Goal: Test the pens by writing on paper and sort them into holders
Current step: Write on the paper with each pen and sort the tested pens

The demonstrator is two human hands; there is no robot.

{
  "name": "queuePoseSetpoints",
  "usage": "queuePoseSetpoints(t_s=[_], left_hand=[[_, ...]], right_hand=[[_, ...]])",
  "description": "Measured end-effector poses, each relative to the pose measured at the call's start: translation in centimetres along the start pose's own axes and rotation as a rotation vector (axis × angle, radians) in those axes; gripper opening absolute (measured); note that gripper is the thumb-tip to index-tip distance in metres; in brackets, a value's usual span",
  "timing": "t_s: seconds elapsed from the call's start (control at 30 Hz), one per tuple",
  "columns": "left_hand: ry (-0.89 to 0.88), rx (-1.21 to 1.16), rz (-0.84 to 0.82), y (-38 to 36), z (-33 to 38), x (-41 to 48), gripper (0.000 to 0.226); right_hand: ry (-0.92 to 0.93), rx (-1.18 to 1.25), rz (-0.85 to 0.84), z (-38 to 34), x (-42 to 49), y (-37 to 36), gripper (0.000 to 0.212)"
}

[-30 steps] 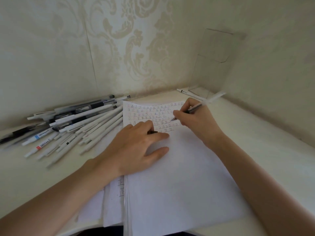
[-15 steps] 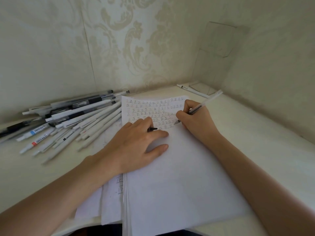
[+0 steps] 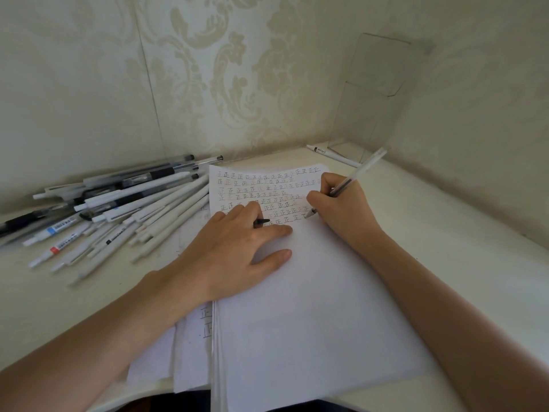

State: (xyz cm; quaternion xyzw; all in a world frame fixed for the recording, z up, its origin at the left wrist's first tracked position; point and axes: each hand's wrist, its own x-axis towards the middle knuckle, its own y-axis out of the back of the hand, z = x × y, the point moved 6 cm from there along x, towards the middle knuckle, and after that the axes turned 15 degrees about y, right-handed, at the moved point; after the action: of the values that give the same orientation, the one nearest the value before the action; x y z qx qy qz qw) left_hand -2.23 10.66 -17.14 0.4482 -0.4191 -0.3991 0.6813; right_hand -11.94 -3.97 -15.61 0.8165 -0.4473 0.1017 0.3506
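Note:
A white sheet of paper (image 3: pixel 312 307) lies in front of me, its top covered with rows of small written characters. My right hand (image 3: pixel 341 212) grips a clear-barrelled pen (image 3: pixel 356 173) with its tip touching the paper at the end of the lowest row. My left hand (image 3: pixel 237 251) presses flat on the sheet, and a small black pen cap (image 3: pixel 261 222) pokes out between its fingers. A pile of several white and black pens (image 3: pixel 124 209) lies to the left. A clear plastic holder (image 3: pixel 374 96) stands in the far right corner.
One white pen (image 3: pixel 332 154) lies at the foot of the clear holder. More sheets (image 3: pixel 190 352) stick out under the top sheet at the left. Patterned walls close off the desk at the back and right. The desk's front edge runs below the paper.
My right hand has shifted the pen tip down and right along the lowest row of characters. The left hand has stayed pressed on the paper.

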Motion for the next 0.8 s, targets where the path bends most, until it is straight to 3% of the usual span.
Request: queuePoseSetpoints(t_s=[0.37,0.8], left_hand=[[-0.01,-0.004,0.008,0.05,0.04,0.07,0.066],[-0.042,-0.043,0.011,-0.04,0.03,0.15,0.064]], right_hand=[[0.004,0.006,-0.014,-0.32,-0.11,0.03,0.023],[0.002,-0.02,-0.006,-0.11,-0.08,-0.03,0.036]])
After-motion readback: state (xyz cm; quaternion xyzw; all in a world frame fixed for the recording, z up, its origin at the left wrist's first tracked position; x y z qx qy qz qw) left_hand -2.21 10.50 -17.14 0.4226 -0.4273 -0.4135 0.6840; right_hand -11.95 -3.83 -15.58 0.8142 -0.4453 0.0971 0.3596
